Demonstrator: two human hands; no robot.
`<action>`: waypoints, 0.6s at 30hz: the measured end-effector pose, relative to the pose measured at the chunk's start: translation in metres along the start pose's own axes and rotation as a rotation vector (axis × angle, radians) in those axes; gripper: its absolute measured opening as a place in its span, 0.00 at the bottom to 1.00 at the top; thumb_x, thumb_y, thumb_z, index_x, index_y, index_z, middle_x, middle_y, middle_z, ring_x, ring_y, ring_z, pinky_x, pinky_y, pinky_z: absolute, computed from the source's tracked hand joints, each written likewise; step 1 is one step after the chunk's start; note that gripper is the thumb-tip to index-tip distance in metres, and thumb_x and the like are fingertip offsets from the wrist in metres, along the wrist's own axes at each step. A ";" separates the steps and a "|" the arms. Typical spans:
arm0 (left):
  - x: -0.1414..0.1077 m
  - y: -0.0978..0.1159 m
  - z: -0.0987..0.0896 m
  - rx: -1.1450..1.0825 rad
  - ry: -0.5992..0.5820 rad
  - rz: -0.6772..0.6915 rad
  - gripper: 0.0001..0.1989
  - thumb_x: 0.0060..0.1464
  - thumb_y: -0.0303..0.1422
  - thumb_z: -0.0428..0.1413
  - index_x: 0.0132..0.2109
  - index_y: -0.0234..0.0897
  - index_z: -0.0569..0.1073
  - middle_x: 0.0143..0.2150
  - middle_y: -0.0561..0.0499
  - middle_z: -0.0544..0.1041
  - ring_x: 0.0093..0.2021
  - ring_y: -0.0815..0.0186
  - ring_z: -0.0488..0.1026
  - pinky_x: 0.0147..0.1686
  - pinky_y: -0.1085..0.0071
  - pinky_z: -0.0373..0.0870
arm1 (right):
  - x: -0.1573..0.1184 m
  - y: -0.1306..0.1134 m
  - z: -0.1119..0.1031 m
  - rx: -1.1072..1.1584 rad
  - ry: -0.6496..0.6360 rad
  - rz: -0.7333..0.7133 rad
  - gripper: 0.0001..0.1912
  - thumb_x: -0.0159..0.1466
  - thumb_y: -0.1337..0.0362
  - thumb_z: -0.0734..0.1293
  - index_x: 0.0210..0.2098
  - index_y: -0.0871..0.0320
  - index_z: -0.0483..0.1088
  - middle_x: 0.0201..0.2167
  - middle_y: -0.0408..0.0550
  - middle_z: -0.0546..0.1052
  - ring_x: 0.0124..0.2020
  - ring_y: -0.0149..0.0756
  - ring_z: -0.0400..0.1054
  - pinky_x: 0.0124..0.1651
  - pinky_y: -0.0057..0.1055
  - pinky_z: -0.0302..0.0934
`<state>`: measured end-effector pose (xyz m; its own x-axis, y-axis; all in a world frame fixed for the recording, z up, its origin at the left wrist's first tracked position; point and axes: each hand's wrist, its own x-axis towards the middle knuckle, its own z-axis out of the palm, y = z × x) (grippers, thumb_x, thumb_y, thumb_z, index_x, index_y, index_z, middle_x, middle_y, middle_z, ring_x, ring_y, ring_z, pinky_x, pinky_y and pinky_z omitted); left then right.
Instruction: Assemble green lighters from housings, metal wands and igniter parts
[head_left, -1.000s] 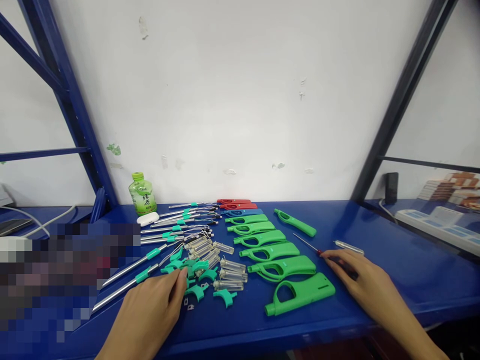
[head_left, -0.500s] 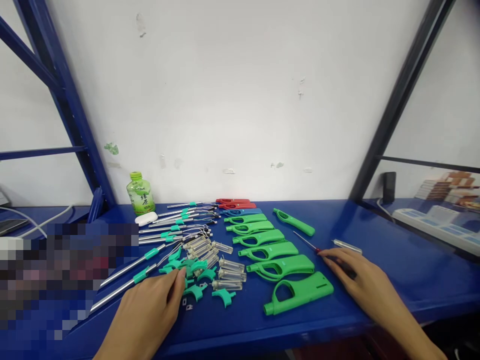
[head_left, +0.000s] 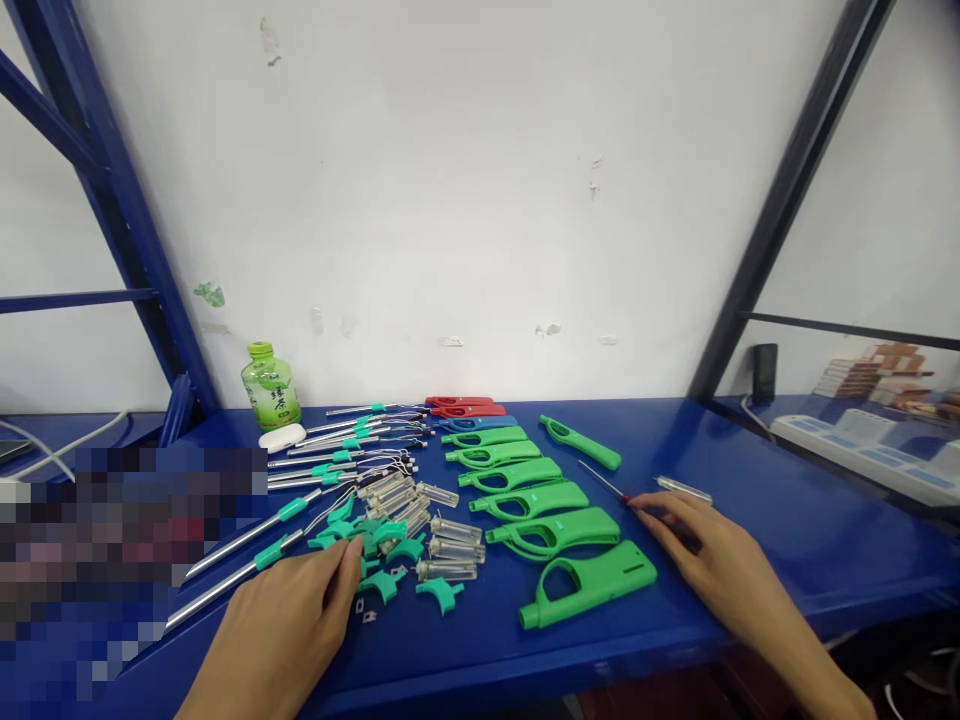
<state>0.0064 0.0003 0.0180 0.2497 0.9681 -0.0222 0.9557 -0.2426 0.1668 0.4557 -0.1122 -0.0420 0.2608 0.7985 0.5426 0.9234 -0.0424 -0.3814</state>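
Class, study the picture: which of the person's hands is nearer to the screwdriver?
Right. The right hand is at the red end of the screwdriver; the left hand is across the table, by the teal pieces.

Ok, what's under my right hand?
A screwdriver pokes out from your right hand: its thin metal end and a bit of red show. Whatever else lies underneath is covered.
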 end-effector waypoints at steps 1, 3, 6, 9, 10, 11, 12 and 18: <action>-0.001 0.000 0.000 -0.001 0.001 0.001 0.37 0.69 0.51 0.26 0.44 0.45 0.79 0.48 0.43 0.88 0.55 0.40 0.83 0.49 0.52 0.68 | 0.000 0.000 0.000 0.000 0.003 0.002 0.18 0.75 0.46 0.64 0.51 0.45 0.82 0.50 0.47 0.87 0.44 0.50 0.84 0.51 0.48 0.79; -0.001 -0.001 0.001 -0.002 0.004 0.002 0.38 0.69 0.51 0.26 0.43 0.45 0.79 0.48 0.43 0.88 0.55 0.39 0.83 0.49 0.51 0.68 | 0.000 -0.001 0.000 0.001 0.008 0.002 0.18 0.74 0.45 0.64 0.51 0.45 0.82 0.50 0.46 0.87 0.43 0.49 0.84 0.50 0.47 0.79; -0.001 -0.002 0.001 -0.004 0.010 0.006 0.38 0.68 0.51 0.26 0.44 0.45 0.79 0.48 0.42 0.88 0.55 0.39 0.83 0.50 0.51 0.68 | 0.001 -0.002 -0.001 0.005 0.011 -0.008 0.19 0.75 0.45 0.64 0.50 0.44 0.83 0.50 0.46 0.87 0.42 0.48 0.84 0.49 0.45 0.79; 0.000 0.000 0.000 -0.014 0.011 0.011 0.38 0.68 0.51 0.26 0.43 0.45 0.80 0.48 0.42 0.88 0.55 0.39 0.83 0.50 0.51 0.68 | 0.001 -0.003 -0.002 0.004 0.018 -0.018 0.19 0.75 0.44 0.64 0.50 0.44 0.83 0.50 0.46 0.87 0.41 0.47 0.84 0.48 0.44 0.79; 0.000 0.000 0.000 -0.018 0.013 0.010 0.38 0.68 0.52 0.27 0.43 0.45 0.80 0.48 0.42 0.88 0.54 0.38 0.83 0.49 0.51 0.68 | 0.002 -0.004 -0.003 0.003 0.023 -0.021 0.19 0.75 0.44 0.64 0.50 0.44 0.83 0.49 0.46 0.87 0.40 0.46 0.84 0.47 0.43 0.79; 0.000 0.000 0.000 -0.021 0.013 0.008 0.38 0.68 0.52 0.27 0.43 0.45 0.80 0.47 0.42 0.88 0.54 0.38 0.83 0.49 0.51 0.68 | 0.002 -0.005 -0.003 0.000 0.028 -0.024 0.19 0.75 0.44 0.65 0.50 0.44 0.83 0.49 0.45 0.87 0.40 0.46 0.84 0.47 0.43 0.79; 0.000 0.000 0.000 -0.025 0.015 0.008 0.38 0.68 0.52 0.27 0.43 0.45 0.80 0.47 0.42 0.88 0.54 0.38 0.83 0.49 0.51 0.68 | 0.002 -0.005 -0.003 -0.002 0.035 -0.027 0.19 0.75 0.43 0.65 0.50 0.44 0.83 0.48 0.45 0.87 0.39 0.45 0.84 0.46 0.42 0.79; 0.001 -0.005 0.005 -0.056 0.077 0.025 0.36 0.68 0.52 0.30 0.41 0.45 0.81 0.45 0.42 0.88 0.51 0.40 0.85 0.46 0.53 0.69 | 0.001 -0.009 -0.005 -0.023 0.131 -0.040 0.20 0.77 0.42 0.64 0.50 0.45 0.82 0.48 0.47 0.85 0.37 0.43 0.82 0.43 0.40 0.79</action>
<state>0.0025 0.0020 0.0126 0.2584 0.9643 0.0580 0.9385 -0.2649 0.2217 0.4487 -0.1140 -0.0338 0.2567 0.7144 0.6509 0.9396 -0.0268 -0.3411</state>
